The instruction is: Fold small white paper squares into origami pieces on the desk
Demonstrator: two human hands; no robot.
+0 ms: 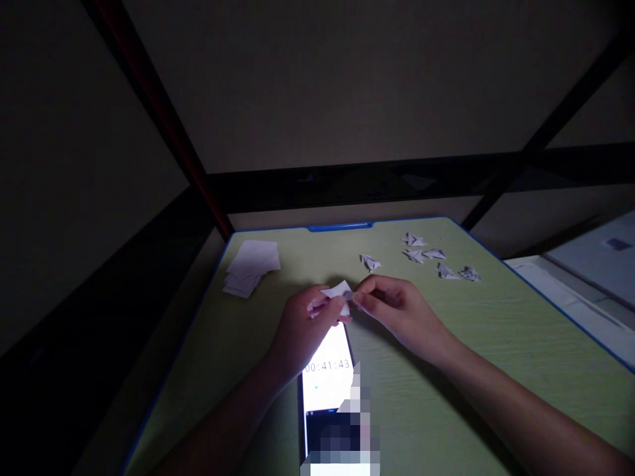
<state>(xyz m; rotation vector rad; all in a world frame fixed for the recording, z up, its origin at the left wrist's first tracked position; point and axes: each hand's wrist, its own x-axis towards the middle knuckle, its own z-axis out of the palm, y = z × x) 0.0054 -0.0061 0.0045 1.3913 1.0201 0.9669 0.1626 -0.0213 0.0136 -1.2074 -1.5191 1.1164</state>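
My left hand (303,325) and my right hand (394,309) meet over the middle of a green table (496,330). Both pinch a small white piece of paper (338,291) between fingertips, partly folded. The left fingers curl round its left side, and the right thumb and forefinger grip its right edge. Directly beneath the hands lies a lit phone (327,383) showing a timer.
A stack of white paper squares (249,268) lies at the table's far left. Several small folded paper pieces (436,259) are scattered at the far right, one (370,262) nearer the middle. The table has a blue rim (340,227). Dark frame bars stand behind.
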